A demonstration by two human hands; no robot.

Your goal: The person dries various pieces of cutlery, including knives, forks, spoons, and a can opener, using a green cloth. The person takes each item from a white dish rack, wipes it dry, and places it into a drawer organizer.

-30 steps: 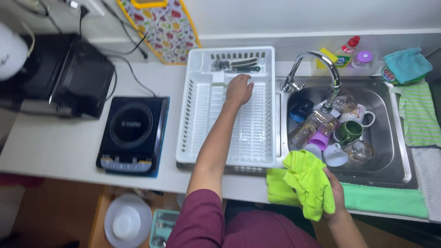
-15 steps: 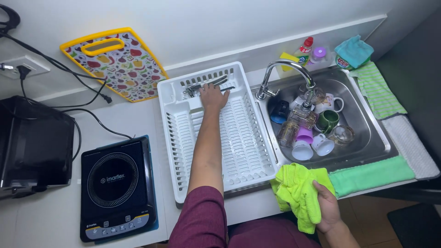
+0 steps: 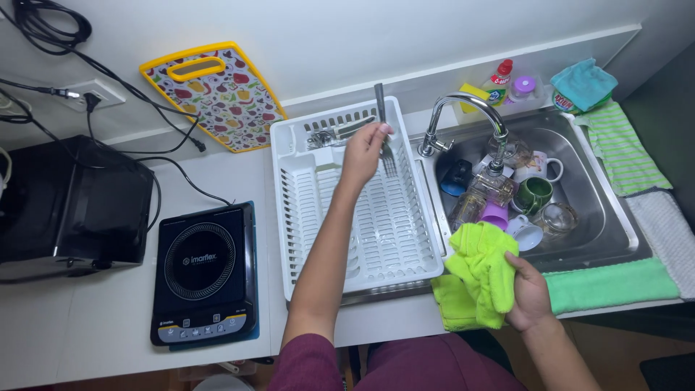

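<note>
A fork is pinched in the closed fingers of the left hand, above the white rack at centre frame; its long axis is nearly vertical in the picture, tines low. A yellow cloth is gripped by the right hand, lower right.

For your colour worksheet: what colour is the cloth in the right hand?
Bright yellow-green cloth, right hand; head view.

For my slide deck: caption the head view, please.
Left hand lifts a fork over the white dish rack; right hand grips a yellow-green cloth.
</note>
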